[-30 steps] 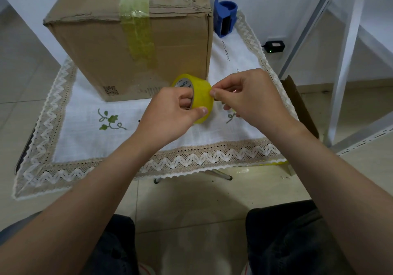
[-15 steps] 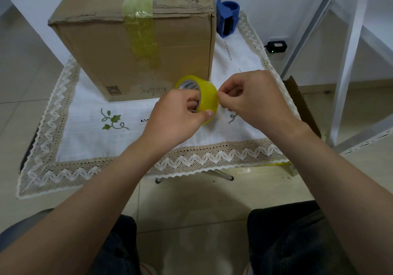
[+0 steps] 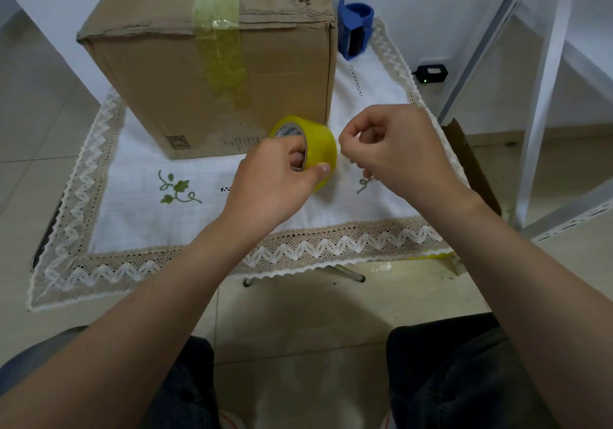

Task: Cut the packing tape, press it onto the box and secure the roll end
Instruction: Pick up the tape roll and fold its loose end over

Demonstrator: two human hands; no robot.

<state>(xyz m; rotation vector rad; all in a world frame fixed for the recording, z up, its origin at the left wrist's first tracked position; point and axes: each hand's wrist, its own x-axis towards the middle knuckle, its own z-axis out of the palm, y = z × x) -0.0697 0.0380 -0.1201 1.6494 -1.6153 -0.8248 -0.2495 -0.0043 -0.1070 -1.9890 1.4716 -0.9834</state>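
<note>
A yellow roll of packing tape [image 3: 319, 140] is held just above the white cloth, in front of the cardboard box [image 3: 172, 86]. My left hand [image 3: 275, 183] grips the roll, fingers through its core and thumb on the outer face. My right hand [image 3: 394, 149] is right beside the roll's right edge, thumb and forefinger pinched together at the tape's surface; whether they hold the tape end is too small to tell. A yellowish tape strip [image 3: 222, 43] runs over the box top and down its front.
A blue tape dispenser [image 3: 355, 30] stands behind the box's right corner. The lace-edged tablecloth [image 3: 139, 262] covers a small table. A black device with a green light [image 3: 430, 74] lies on the floor, and white shelf legs [image 3: 544, 96] rise at right. My knees are below.
My right hand has shifted slightly right and its fingertips have drawn a little off the roll's edge. My left hand keeps the same grip on the roll.
</note>
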